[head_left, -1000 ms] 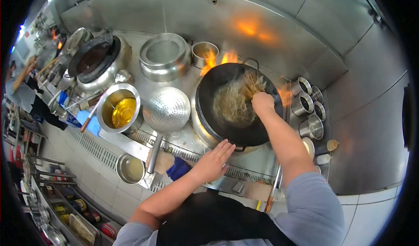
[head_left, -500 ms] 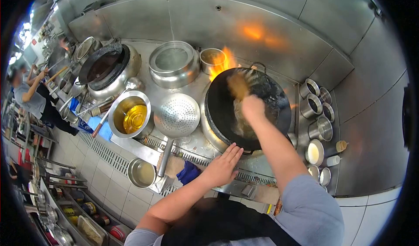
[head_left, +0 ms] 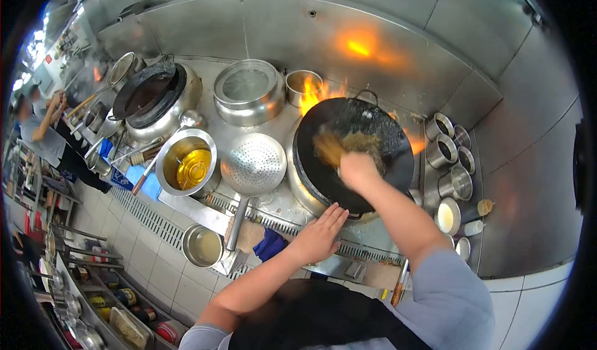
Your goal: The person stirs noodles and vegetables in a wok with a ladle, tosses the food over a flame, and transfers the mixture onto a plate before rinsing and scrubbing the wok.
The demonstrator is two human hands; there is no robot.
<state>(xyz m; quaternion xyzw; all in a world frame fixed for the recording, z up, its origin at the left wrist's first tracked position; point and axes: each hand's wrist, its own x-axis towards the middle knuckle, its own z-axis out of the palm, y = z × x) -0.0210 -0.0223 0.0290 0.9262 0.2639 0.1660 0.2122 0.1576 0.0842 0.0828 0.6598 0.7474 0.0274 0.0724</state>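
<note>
My right hand (head_left: 359,171) is closed around a bamboo wok brush (head_left: 328,148), its bristles blurred against the inside of a large black wok (head_left: 317,114). Some murky liquid (head_left: 367,143) lies in the wok beside the brush. Flames (head_left: 314,95) rise behind the wok's far rim. My left hand (head_left: 318,235) lies flat with fingers stretched out, its fingertips at the wok's near edge by the handle. Just left of that hand is a folded blue cloth (head_left: 270,244).
A perforated strainer (head_left: 254,162) rests left of the wok, beside a pot of yellow oil (head_left: 194,168). Several metal containers (head_left: 457,182) line the right side. A lidded pot (head_left: 245,95) stands behind. Another person (head_left: 46,132) stands far left.
My right hand has moved the brush down and to the left inside the wok, with the liquid now shifted upward. My left hand stays in place.
</note>
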